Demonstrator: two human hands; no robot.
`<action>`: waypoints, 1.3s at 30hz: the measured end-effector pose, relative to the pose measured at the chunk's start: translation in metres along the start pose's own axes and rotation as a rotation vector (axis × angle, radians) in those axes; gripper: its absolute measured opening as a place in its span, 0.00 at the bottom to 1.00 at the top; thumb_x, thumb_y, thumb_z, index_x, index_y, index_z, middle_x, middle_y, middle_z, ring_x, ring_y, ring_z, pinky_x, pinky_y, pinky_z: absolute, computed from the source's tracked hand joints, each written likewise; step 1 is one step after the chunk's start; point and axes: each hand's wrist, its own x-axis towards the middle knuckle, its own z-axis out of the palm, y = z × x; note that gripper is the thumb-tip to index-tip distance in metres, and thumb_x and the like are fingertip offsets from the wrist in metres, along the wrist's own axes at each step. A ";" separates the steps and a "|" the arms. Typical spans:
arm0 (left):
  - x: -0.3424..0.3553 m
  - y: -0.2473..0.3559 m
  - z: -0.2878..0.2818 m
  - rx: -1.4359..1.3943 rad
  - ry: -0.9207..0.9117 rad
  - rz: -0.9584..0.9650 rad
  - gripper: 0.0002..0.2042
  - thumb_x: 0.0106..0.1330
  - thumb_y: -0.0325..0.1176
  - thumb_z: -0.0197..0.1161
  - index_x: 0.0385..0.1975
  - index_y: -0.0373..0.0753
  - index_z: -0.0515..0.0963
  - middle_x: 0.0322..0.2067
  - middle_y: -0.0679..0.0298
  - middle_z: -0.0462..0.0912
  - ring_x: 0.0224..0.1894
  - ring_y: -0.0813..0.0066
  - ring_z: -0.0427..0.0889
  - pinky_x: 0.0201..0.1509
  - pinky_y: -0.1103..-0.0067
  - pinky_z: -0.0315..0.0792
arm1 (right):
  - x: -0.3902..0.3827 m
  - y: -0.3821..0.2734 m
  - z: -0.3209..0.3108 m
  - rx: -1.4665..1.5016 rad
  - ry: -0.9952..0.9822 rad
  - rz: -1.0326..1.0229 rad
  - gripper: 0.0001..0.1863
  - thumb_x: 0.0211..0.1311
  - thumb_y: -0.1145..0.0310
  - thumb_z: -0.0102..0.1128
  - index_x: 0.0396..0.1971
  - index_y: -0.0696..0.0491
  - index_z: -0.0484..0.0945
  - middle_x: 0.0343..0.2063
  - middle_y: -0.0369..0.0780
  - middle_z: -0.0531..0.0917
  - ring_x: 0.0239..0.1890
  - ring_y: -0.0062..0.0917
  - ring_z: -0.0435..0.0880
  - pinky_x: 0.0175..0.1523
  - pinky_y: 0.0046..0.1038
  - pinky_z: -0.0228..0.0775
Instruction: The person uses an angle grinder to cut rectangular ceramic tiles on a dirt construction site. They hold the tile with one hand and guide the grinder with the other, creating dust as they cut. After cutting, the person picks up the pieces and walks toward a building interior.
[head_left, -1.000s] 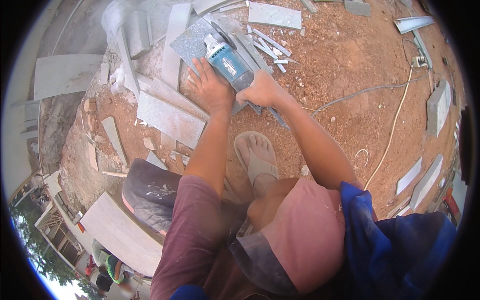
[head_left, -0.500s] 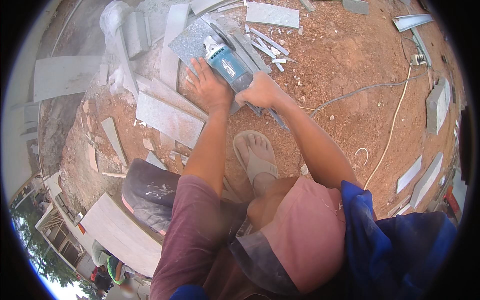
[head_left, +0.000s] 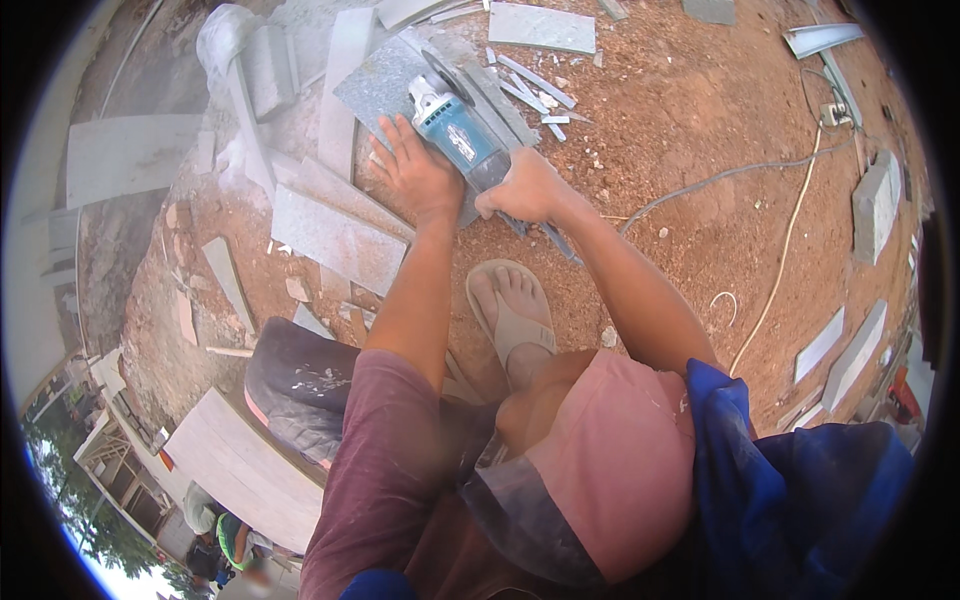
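Note:
My right hand (head_left: 522,187) is closed on the rear of a teal and silver angle grinder (head_left: 462,138), whose disc (head_left: 447,75) rests at a speckled grey stone slab (head_left: 372,82). My left hand (head_left: 420,170) lies with fingers spread on that slab, just left of the grinder, with its fingertips near the tool's head. More grey slabs lie beneath and beside the work, including a pale piece (head_left: 340,237) below my left hand. Thin cut strips (head_left: 535,75) lie right of the grinder.
My sandalled foot (head_left: 510,320) is on reddish dirt. A grey cable (head_left: 700,187) and white cord (head_left: 790,240) run to a socket (head_left: 832,114) at right. A concrete block (head_left: 875,205) and loose boards (head_left: 240,460) lie around. Other people (head_left: 225,540) are at the lower left.
My hands, the grinder and the slab have shifted very slightly up and left in the picture. Both hands keep the same grip and posture.

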 end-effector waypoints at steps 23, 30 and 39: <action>0.000 -0.001 0.000 0.011 -0.012 -0.003 0.29 0.70 0.31 0.53 0.73 0.32 0.67 0.78 0.46 0.61 0.79 0.34 0.54 0.80 0.40 0.42 | -0.002 0.013 0.000 0.005 -0.059 0.028 0.24 0.36 0.68 0.77 0.37 0.65 0.83 0.25 0.43 0.86 0.29 0.26 0.83 0.38 0.31 0.77; -0.001 0.001 -0.001 0.030 -0.019 -0.005 0.31 0.70 0.29 0.54 0.75 0.36 0.65 0.79 0.49 0.60 0.79 0.36 0.54 0.81 0.43 0.42 | -0.011 0.030 0.004 0.000 -0.001 0.004 0.23 0.37 0.69 0.75 0.37 0.65 0.83 0.25 0.41 0.84 0.28 0.25 0.82 0.37 0.30 0.76; 0.001 0.000 -0.003 0.022 -0.026 0.011 0.30 0.70 0.31 0.53 0.74 0.32 0.65 0.78 0.45 0.60 0.79 0.34 0.54 0.80 0.40 0.42 | -0.005 0.013 -0.002 -0.054 -0.064 0.061 0.20 0.35 0.67 0.76 0.29 0.64 0.83 0.22 0.42 0.83 0.26 0.23 0.80 0.33 0.30 0.75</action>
